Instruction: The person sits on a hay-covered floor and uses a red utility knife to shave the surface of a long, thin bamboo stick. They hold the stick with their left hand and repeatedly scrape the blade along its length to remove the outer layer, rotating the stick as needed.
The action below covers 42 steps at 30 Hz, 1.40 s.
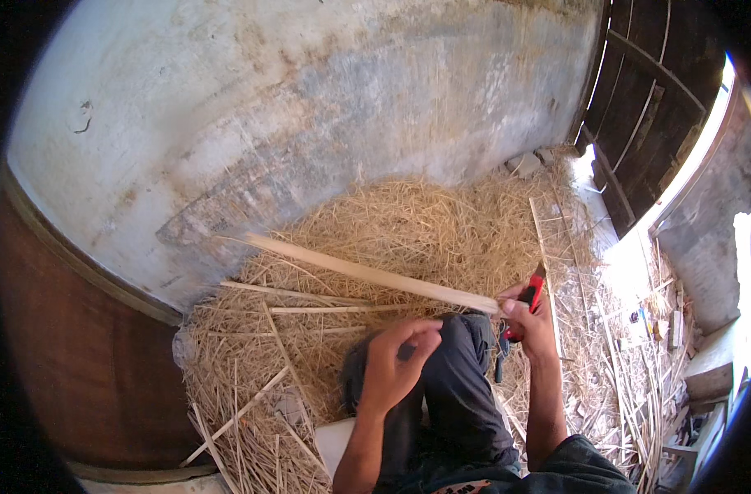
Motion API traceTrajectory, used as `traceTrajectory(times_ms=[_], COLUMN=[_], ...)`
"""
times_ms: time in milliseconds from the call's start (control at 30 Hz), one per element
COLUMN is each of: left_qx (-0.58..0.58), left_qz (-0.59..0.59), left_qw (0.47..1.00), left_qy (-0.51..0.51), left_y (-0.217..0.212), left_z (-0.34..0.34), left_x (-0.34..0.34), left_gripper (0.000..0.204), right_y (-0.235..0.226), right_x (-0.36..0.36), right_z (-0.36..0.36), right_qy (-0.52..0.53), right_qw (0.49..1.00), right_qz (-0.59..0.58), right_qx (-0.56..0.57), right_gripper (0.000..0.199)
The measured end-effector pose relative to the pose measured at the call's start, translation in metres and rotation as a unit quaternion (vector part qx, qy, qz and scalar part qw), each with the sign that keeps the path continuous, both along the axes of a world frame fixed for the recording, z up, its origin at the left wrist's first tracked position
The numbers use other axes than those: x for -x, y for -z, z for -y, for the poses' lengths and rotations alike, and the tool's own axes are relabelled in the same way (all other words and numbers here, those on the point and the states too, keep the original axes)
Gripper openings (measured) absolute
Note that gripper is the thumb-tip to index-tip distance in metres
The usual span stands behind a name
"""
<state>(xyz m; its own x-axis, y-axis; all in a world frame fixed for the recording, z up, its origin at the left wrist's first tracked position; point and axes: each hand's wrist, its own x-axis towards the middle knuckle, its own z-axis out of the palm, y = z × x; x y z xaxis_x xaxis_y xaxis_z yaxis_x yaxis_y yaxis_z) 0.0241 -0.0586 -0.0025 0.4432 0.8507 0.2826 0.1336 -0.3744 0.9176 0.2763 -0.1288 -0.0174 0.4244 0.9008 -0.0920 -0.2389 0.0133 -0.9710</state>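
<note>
My right hand (533, 325) is closed around a red utility knife (533, 290), its blade pointing up and away from me. Thumb and fingers of that hand also pinch the near end of a long, pale, flat strip (375, 278) that looks like split bamboo. The strip reaches left and away over the straw, its far end near the wall. My left hand (398, 362) hovers above my dark-trousered knee (462, 354), apart from the strip. Its fingers curl in toward the thumb, and I see nothing in them.
Straw or fine shavings (400, 214) cover the floor up to a stained, pale wall (326, 107). Loose strips (318, 310) lie at the left, more (618, 362) at the right. A brown panel (87, 346) stands left. Dark boards (647, 107) rise at the far right, beside bright light.
</note>
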Motion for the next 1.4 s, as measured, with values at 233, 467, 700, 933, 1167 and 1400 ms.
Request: traceTrajectory(times_ms=[233,467,700,933,1167,1400], left_qx=[-0.265,-0.198,-0.033,0.193,0.238,0.202], left_qz=[-0.271,-0.406,-0.294,0.035,0.112,0.106], left_qw=[0.903,0.892,0.955,0.980,0.964,0.974], left_qy=[-0.201,-0.040,0.014,0.024,0.026,0.001], left_y=[-0.068,-0.053,-0.040,-0.016,-0.019,-0.020], left_z=[-0.004,-0.030,-0.025,0.011,0.032,0.039], left_x=[0.067,0.100,0.087,0.038,0.003,-0.004], left_gripper=[0.062,0.046,0.039,0.028,0.029,0.028], right_y=[-0.005,-0.012,-0.029,-0.016,-0.027,-0.033], right_x=[-0.067,-0.100,-0.075,-0.005,0.041,0.051], right_z=[0.000,-0.003,-0.023,0.000,0.008,0.001], right_qy=[-0.020,-0.062,0.190,0.096,-0.013,-0.076], right_qw=[0.999,0.994,0.976,0.910,0.857,0.827], right_qz=[0.043,0.075,0.048,0.390,0.489,0.531], right_qx=[-0.012,-0.054,-0.097,-0.099,-0.161,-0.168], right_gripper=[0.041,0.051,0.061,0.032,0.040,0.039])
